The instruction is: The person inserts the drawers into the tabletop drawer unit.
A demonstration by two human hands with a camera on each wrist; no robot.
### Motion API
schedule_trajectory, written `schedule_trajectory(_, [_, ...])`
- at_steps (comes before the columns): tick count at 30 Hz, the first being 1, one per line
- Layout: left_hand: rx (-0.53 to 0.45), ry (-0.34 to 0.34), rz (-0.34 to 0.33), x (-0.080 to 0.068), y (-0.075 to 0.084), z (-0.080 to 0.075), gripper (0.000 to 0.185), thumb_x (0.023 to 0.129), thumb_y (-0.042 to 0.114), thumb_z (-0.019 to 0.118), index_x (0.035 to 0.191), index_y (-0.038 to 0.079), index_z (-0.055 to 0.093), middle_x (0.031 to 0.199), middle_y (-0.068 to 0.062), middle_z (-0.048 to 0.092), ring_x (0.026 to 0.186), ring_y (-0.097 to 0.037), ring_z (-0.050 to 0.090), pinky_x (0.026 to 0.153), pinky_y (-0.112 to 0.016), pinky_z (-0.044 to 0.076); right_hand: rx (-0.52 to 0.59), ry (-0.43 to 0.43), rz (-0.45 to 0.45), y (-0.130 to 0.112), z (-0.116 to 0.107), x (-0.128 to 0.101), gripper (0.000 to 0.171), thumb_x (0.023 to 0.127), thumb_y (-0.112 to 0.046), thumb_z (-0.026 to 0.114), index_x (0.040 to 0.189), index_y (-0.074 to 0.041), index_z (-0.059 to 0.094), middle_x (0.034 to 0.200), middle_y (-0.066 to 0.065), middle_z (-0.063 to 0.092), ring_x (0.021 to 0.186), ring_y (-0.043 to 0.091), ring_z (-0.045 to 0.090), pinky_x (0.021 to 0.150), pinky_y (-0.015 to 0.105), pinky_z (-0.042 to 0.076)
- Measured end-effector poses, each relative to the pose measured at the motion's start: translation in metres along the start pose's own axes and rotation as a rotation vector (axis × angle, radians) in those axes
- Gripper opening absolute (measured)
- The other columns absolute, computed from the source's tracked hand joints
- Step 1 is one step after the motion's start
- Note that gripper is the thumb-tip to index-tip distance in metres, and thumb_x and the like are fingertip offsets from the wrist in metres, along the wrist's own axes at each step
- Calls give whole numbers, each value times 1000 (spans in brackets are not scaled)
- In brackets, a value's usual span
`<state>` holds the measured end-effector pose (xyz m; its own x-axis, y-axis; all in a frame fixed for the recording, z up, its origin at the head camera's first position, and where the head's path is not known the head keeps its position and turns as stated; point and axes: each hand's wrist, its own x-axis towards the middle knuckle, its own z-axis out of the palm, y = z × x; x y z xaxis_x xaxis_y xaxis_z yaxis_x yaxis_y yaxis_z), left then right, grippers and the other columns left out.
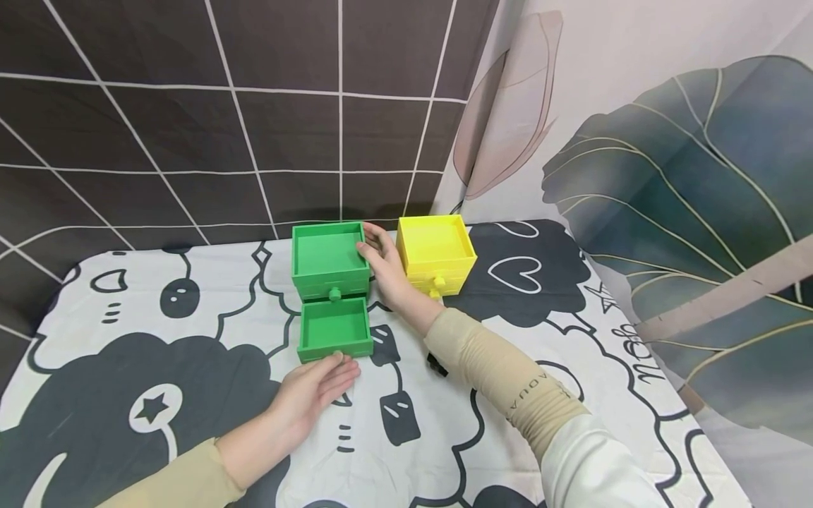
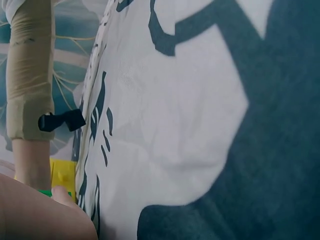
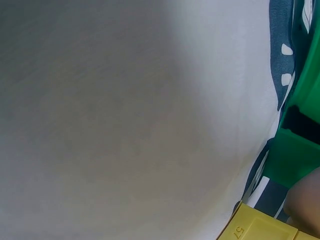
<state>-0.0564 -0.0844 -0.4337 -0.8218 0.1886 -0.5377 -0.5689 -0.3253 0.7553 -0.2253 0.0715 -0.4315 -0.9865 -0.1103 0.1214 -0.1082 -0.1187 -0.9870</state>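
Left hand: fingers lying straight, tips touching the pulled-out green drawer front.
Right hand: fingers spreading against the green drawer box, hiding its right side.
Yellow drawer box: sitting just beside, near the surface back edge.

A cartoon-print tablecloth bears green box and yellow box.

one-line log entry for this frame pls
left hand: fingertips at open green drawer front | right hand: on green box side | yellow box: beside
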Motion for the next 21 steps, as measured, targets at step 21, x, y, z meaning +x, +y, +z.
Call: schedule_trajectory(21, [-10,14,3,9,4,3,37,110,8,51,142,-12,48,101,0,78,95,-6,77,99,-22,63,-14,11,-4,-1,1,0,52,105,-6,52,154,4,42,154,26,49,141,36,50,122,39,46])
